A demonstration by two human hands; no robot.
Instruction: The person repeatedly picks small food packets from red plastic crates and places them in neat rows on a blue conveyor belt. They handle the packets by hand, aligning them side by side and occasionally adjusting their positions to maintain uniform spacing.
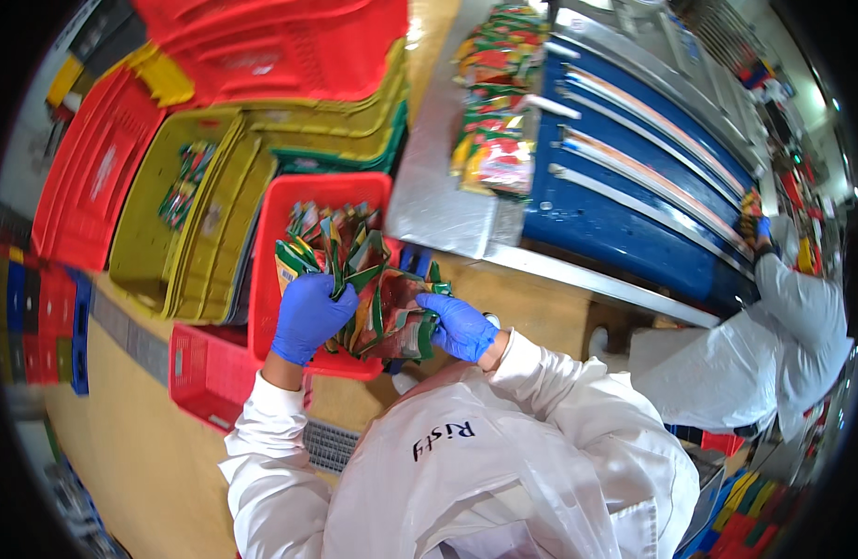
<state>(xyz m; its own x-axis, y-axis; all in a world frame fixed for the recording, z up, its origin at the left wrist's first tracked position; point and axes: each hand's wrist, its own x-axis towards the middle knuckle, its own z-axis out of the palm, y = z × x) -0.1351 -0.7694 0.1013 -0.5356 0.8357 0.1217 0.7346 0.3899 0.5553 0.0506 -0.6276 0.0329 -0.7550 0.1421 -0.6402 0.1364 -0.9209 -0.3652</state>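
Blue gloves cover both my hands. My left hand (313,319) is closed around the top edges of several green, red and yellow foil packets (352,261). My right hand (460,326) pinches a flat packet (403,307) with green edges and a dark red-brown middle by its right side. The packets are held over a red crate (373,186), where more small packets (308,214) lie in a heap. Those in my hands hide much of the crate's inside.
A steel table (435,210) at upper right bears rows of packets (499,140) beside a blue belt (615,186) with pale bars. Yellow crates (140,247) and red crates (280,47) stand at left. A co-worker in white (727,345) works at the right.
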